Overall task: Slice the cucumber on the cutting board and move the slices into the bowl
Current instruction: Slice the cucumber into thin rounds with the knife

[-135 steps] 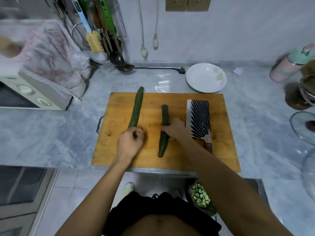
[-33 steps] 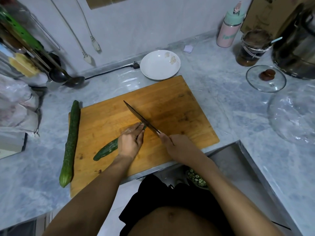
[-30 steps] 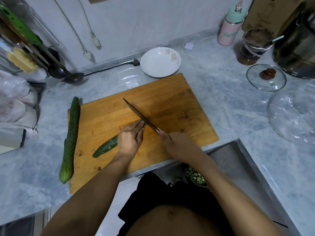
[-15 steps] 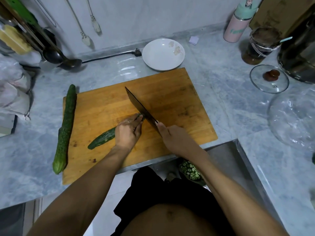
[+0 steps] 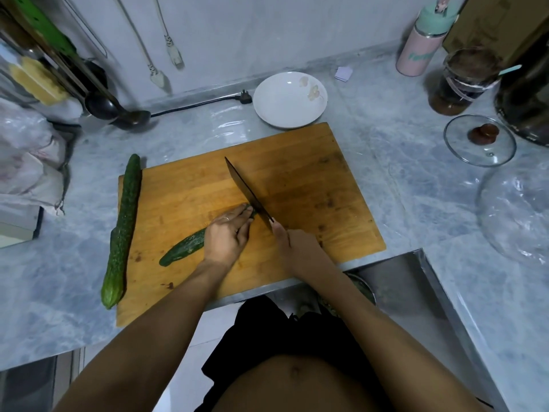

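A short dark green cucumber [image 5: 184, 246] lies slanted on the wooden cutting board [image 5: 312, 185]. My left hand [image 5: 227, 234] holds its right part down, fingers curled over it, so that end is mostly hidden. My right hand [image 5: 292, 240] grips the handle of a cleaver [image 5: 248, 190], whose blade stands edge-down on the board against the left fingertips at the cucumber's right end. A white bowl [image 5: 289, 99] sits just behind the board. No cut slices show on the board.
A second, longer cucumber [image 5: 121, 230] lies along the board's left edge. A glass lid [image 5: 479, 141], jars and a pink bottle [image 5: 419, 44] stand at the right. Ladles [image 5: 130, 117] and a plug cord lie at the back left. A steel sink [image 5: 416, 292] is below right.
Since 4.5 s ago my right hand took up the cleaver and the long cucumber went to the board's left edge. In the last second the blade stays at the cucumber's right end.
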A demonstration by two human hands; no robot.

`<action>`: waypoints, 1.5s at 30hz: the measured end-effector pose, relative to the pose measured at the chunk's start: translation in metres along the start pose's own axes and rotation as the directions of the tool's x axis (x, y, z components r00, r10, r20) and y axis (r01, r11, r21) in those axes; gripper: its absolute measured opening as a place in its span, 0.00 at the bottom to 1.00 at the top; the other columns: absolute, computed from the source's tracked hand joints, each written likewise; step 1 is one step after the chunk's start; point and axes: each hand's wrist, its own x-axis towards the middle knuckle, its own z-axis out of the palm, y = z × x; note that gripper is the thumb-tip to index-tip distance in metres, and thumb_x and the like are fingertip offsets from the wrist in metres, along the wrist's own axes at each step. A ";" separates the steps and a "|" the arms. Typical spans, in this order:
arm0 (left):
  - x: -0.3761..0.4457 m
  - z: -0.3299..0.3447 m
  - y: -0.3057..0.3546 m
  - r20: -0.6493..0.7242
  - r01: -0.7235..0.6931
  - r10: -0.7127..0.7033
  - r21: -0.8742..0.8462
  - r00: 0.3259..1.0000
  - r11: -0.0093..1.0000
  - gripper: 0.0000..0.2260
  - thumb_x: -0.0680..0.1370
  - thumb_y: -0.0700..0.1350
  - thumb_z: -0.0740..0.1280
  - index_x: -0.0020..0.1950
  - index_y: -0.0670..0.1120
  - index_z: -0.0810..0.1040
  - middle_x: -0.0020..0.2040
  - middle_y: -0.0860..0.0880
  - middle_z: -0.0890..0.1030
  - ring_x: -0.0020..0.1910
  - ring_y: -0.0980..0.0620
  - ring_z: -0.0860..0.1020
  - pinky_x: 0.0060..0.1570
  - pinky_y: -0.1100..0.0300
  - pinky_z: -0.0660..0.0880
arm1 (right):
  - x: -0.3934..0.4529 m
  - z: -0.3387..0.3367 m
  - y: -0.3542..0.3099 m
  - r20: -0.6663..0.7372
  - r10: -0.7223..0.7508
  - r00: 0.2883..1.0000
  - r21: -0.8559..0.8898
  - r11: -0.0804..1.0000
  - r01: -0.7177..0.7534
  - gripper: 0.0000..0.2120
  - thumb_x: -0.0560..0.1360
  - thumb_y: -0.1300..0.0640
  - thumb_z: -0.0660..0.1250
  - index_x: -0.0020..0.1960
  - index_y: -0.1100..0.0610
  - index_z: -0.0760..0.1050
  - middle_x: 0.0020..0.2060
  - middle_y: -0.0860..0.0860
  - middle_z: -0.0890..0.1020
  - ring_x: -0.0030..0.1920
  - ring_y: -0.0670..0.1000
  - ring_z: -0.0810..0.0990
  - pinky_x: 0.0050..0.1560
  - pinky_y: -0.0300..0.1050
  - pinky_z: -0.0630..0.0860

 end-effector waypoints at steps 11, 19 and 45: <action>0.001 -0.003 0.003 0.007 -0.038 0.038 0.021 0.999 0.999 0.13 0.76 0.36 0.70 0.60 0.42 0.83 0.60 0.44 0.82 0.57 0.45 0.81 0.59 0.56 0.74 | -0.026 -0.015 0.001 -0.035 -0.110 0.993 -0.031 0.994 0.109 0.29 0.84 0.44 0.44 0.35 0.59 0.69 0.31 0.56 0.74 0.34 0.57 0.74 0.32 0.45 0.64; 0.000 -0.005 0.007 0.003 -0.010 0.010 -0.010 1.000 1.000 0.11 0.77 0.38 0.69 0.59 0.41 0.83 0.59 0.42 0.82 0.57 0.44 0.81 0.61 0.57 0.73 | -0.036 -0.016 -0.002 -0.008 -0.128 0.992 -0.061 0.990 0.127 0.30 0.84 0.43 0.43 0.36 0.59 0.70 0.31 0.57 0.74 0.33 0.55 0.73 0.32 0.44 0.64; 0.001 -0.015 -0.004 0.063 -0.124 0.123 0.015 0.990 0.992 0.13 0.77 0.35 0.70 0.61 0.41 0.82 0.62 0.43 0.81 0.59 0.46 0.80 0.61 0.63 0.70 | 0.001 -0.017 0.000 0.251 0.189 0.949 0.336 0.903 -0.268 0.32 0.78 0.30 0.52 0.39 0.58 0.76 0.31 0.52 0.79 0.30 0.50 0.76 0.35 0.43 0.74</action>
